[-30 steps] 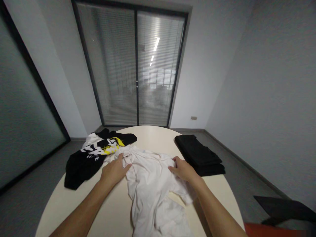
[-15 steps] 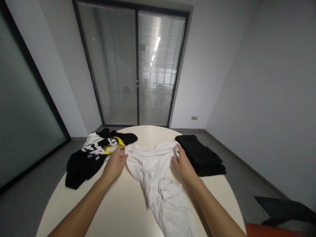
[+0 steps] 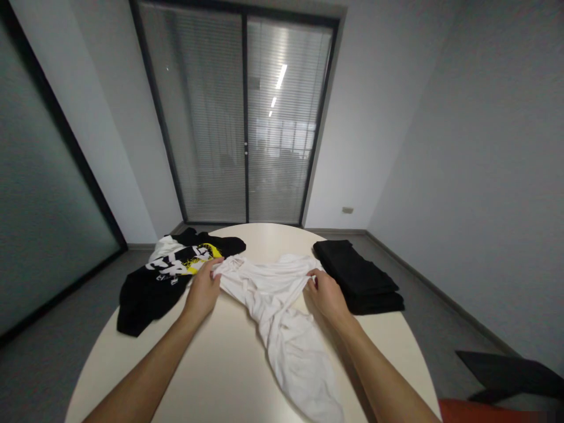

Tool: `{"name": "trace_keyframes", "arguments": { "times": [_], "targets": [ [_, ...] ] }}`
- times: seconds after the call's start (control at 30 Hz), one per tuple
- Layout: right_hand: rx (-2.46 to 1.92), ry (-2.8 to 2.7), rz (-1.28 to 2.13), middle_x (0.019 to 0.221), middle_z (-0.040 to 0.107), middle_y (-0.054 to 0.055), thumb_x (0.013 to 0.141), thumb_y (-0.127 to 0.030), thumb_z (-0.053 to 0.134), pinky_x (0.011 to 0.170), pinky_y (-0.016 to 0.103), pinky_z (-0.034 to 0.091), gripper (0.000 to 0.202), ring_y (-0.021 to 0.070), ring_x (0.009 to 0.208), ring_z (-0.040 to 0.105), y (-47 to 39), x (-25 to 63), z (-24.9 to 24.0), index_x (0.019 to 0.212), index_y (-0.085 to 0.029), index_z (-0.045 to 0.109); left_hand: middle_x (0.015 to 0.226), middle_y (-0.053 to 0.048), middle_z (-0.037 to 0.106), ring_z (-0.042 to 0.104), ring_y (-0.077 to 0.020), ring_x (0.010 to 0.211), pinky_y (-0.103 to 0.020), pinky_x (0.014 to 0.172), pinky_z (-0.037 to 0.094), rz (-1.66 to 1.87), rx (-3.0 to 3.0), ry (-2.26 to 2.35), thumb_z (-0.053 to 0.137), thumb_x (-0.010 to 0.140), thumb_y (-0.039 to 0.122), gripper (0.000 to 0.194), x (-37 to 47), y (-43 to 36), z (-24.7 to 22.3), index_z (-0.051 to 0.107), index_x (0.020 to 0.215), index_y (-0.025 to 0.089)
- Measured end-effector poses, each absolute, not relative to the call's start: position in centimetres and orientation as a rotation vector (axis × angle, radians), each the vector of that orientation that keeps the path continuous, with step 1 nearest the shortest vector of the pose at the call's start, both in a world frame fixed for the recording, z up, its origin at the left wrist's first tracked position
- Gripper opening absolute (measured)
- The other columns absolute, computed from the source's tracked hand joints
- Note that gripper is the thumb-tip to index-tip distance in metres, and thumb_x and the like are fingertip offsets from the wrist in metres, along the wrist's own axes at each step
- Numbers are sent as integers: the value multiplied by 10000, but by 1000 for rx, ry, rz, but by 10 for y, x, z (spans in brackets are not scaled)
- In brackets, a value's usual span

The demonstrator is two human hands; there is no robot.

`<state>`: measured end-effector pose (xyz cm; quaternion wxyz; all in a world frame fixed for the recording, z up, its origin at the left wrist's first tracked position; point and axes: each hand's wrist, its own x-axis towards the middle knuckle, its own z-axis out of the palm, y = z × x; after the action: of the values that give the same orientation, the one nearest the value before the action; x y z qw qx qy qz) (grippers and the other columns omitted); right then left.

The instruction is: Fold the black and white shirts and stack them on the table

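A crumpled white garment (image 3: pixel 282 299), which looks like a T-shirt, stretches from the middle of the table down toward me, its lower part bunched and twisted. My left hand (image 3: pixel 205 291) pinches its far left corner between thumb and fingers. On the other side, my right hand (image 3: pixel 326 294) is closed on its upper right edge. The cloth is drawn out between both hands, with folds running across it. Just beyond my left hand lies a loose heap of black clothing (image 3: pixel 150 294) with white and yellow print. Folded black garments (image 3: pixel 359 276) are stacked right of my right hand.
Everything lies on a round cream table (image 3: pixel 211 364). A chair with an orange seat (image 3: pixel 480 411) and a dark armrest (image 3: pixel 511 373) stands at the lower right. Past the table is a glass partition with blinds (image 3: pixel 211 129).
My left hand has shifted slightly left and my right hand has closed on the white cloth's edge. The upper part is spread a little wider, and the lower end has drawn slightly left.
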<state>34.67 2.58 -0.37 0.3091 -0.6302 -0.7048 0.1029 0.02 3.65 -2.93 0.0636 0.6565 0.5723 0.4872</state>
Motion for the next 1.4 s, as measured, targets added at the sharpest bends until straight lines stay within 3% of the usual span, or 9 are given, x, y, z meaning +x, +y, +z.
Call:
{"name": "trace_keyframes", "arguments": {
  "times": [0.1,0.2,0.3,0.47,0.6,0.83,0.97,1.17,1.4],
  "targets": [
    [-1606,-1582,464,776,660,52,933,-356,410,640,302,443,304,201,660,629,40,358,-12,1109,-193,597,1175,-116,625,613,-277,1087,-468,983,504,1637,1989,1844,465,888,241,296,-8,37,-21,598,1145,184],
    [-1411,-1378,815,991,683,86,891,-427,435,603,296,490,450,195,701,668,49,361,-25,1288,-215,445,1171,-120,601,624,-271,1040,-421,851,576,1622,1953,1826,491,905,308,299,-4,34,-20,570,1164,180],
    [-1284,-1486,865,1227,613,132,810,-359,546,750,330,536,616,201,935,670,46,353,-31,1367,-232,317,1314,-129,555,552,-279,1233,-453,996,521,1419,2142,1667,511,875,236,377,8,26,-22,533,1248,188],
    [-1290,-2026,487,1506,386,151,780,-269,647,1084,467,373,422,293,1402,367,21,335,-15,1185,-224,538,1648,-68,185,250,-249,1495,-458,1199,298,861,2523,1305,440,757,18,635,18,10,-26,517,1350,232],
    [-1309,-2208,305,1583,257,164,740,-460,781,1154,512,258,493,358,1477,197,6,315,-9,1146,-217,644,1647,-56,202,241,-261,1499,-471,1213,265,791,2542,1289,480,821,77,442,14,11,-29,602,1217,232],
    [-1362,-1955,376,1078,648,86,877,-313,614,940,364,438,141,232,1020,601,6,295,-15,950,-222,694,1390,-98,575,559,-238,1264,-463,1109,423,1070,2390,1405,386,895,141,289,13,26,-27,641,1009,213],
    [-1296,-1554,689,641,557,-31,878,-375,513,647,263,430,186,166,635,557,17,309,-7,915,-215,599,1194,-107,671,616,-245,1145,-452,1065,455,1479,2251,1591,412,890,166,229,5,29,-15,635,927,198],
    [-1230,-1098,959,771,642,0,775,-485,587,624,264,441,341,174,668,602,41,331,-9,997,-239,502,1253,-130,609,578,-270,1205,-461,1082,444,1609,2155,1780,425,887,175,234,-4,32,-17,649,954,177],
    [-1620,-1766,757,726,634,6,745,-471,674,624,265,395,281,162,672,557,18,335,-3,769,-212,566,1571,-103,324,300,-325,1461,-536,1198,284,1040,2484,1639,503,773,78,440,12,21,-30,643,1171,202]
  ]
}}
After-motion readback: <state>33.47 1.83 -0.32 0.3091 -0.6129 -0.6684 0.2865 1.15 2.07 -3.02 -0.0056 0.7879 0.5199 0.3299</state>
